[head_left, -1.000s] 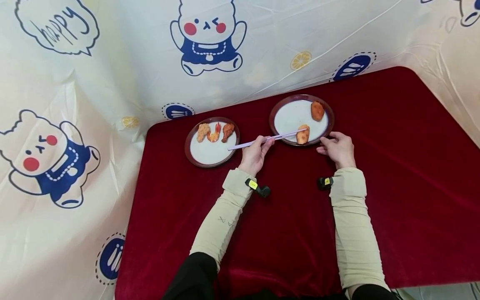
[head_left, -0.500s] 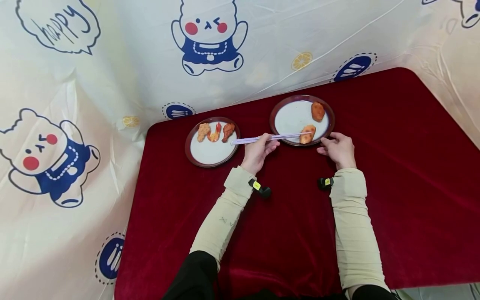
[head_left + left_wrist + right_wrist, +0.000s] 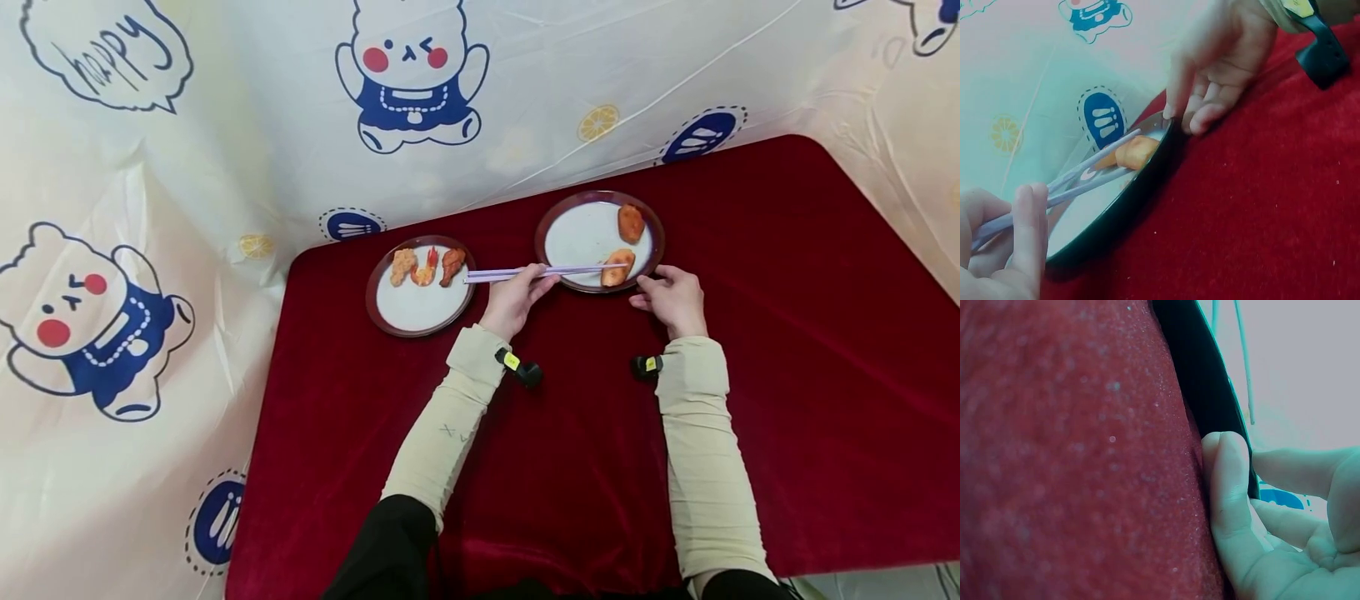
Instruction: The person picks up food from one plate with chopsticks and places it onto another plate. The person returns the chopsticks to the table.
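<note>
In the head view my left hand (image 3: 513,300) grips a pair of light purple chopsticks (image 3: 498,275). Their tips reach over the right plate (image 3: 551,267), a white one with a brown rim, to a golden-brown fried piece (image 3: 618,268). From the left wrist, the chopsticks (image 3: 1079,181) lie on either side of the piece (image 3: 1137,152); how firmly they squeeze it I cannot tell. My right hand (image 3: 675,300) pinches the plate's near right rim, with thumb and finger on both sides of the dark edge (image 3: 1210,375). A darker fried piece (image 3: 631,223) lies farther back on this plate.
To the left stands a smaller brown-rimmed plate (image 3: 416,312) bearing a fried chicken chunk (image 3: 402,266), a shrimp (image 3: 425,268) and a drumstick (image 3: 452,267). Dark red cloth (image 3: 570,467) covers the table. Behind it hangs a printed curtain (image 3: 525,83).
The chopsticks have swung from a slant to nearly level, and their tips have shifted slightly right. The near fried piece has turned and slid a little right. My right hand stays at the rim.
</note>
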The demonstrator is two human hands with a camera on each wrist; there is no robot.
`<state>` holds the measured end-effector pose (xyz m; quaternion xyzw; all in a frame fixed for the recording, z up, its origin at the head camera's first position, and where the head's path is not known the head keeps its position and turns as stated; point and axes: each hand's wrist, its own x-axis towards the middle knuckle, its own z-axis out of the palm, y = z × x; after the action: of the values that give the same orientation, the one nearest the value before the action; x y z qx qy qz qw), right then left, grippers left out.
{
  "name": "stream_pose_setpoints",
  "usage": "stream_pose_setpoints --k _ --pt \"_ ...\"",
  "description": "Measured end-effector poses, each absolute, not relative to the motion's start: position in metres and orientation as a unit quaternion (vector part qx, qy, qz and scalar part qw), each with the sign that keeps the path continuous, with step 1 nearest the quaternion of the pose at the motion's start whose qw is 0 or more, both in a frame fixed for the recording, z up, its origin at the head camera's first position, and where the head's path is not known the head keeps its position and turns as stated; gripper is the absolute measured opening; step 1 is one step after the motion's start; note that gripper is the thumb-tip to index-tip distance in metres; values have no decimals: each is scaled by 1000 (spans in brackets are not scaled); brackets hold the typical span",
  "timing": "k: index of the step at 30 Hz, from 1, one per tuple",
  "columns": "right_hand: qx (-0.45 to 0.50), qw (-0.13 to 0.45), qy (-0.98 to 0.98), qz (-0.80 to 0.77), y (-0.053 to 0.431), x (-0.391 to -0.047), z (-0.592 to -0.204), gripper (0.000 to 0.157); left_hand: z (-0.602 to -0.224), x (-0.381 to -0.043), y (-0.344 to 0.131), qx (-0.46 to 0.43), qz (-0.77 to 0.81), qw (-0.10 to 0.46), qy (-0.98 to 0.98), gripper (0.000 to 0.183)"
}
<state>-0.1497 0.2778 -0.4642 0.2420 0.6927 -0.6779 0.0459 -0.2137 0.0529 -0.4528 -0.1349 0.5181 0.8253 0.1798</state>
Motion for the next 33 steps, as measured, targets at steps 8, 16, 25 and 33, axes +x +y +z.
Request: stream_pose_setpoints --k 8,16,25,33 --pt "242 41 690 -681 275 -150 -464 57 -454 -215 59 -151 846 158 486 25" --pt "230 46 670 -704 276 -150 -465 59 -464 -213 56 -189 853 166 456 34" --pt "220 47 665 -712 279 -151 -466 60 -470 -211 53 -188 861 148 449 15" --pt "231 46 668 -706 279 -149 -465 60 -463 -211 55 -155 850 120 489 33"
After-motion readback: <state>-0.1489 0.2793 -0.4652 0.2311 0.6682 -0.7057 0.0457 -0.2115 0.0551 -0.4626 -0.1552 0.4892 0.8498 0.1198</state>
